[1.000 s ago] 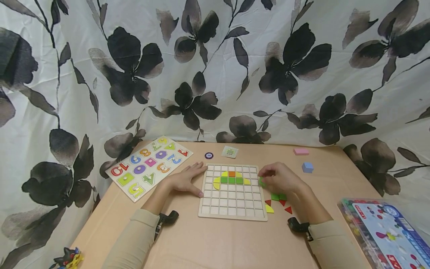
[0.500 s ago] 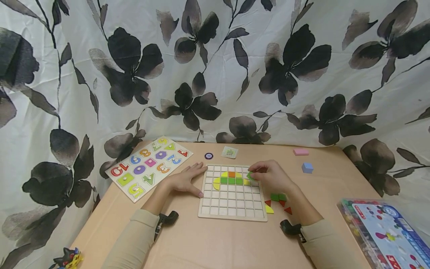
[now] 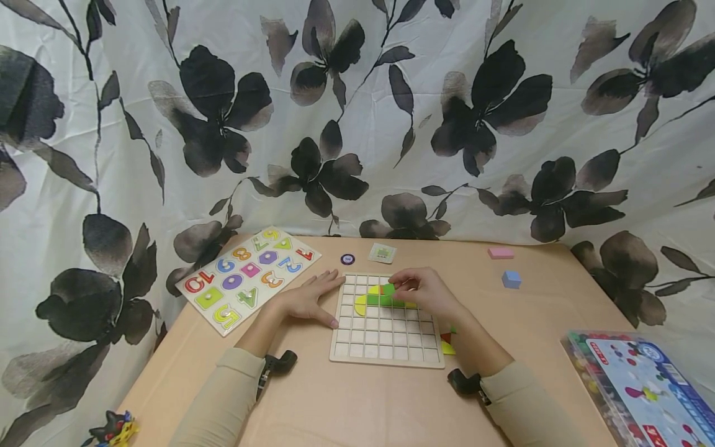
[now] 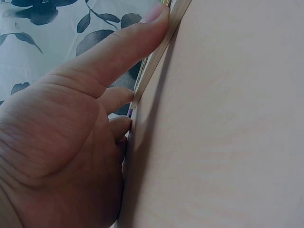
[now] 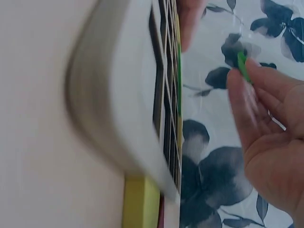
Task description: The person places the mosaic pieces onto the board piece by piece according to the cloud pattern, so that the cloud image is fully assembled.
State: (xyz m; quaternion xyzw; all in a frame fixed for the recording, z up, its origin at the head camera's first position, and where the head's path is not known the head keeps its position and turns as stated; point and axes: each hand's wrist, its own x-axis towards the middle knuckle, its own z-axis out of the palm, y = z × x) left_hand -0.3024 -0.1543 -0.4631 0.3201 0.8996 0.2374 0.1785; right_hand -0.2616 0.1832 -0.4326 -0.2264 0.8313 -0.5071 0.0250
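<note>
A white grid board (image 3: 368, 338) lies in the middle of the table in the head view. My left hand (image 3: 307, 301) rests along its left edge with fingers spread; the left wrist view shows the thumb (image 4: 135, 45) against the board's side. Above the board, my right hand (image 3: 426, 292) pinches a small green tile (image 5: 242, 66) between thumb and fingertips. On the grid sit a row of green tiles (image 3: 380, 300) and a curved yellow tile (image 3: 360, 305). The right hand partly covers this pattern, including most of an orange tile.
Beside the board's right edge lie a yellow piece (image 3: 448, 348) and a red triangle (image 3: 446, 338), partly behind the right forearm. A number puzzle board (image 3: 223, 282), pattern card (image 3: 382, 252), round token (image 3: 347, 259), pink block (image 3: 500, 252), blue block (image 3: 511, 279) and plastic case (image 3: 642, 391) surround.
My right hand has carried the green tile leftward, from beside the board's right edge to above the tile pattern. The left hand has stayed in place.
</note>
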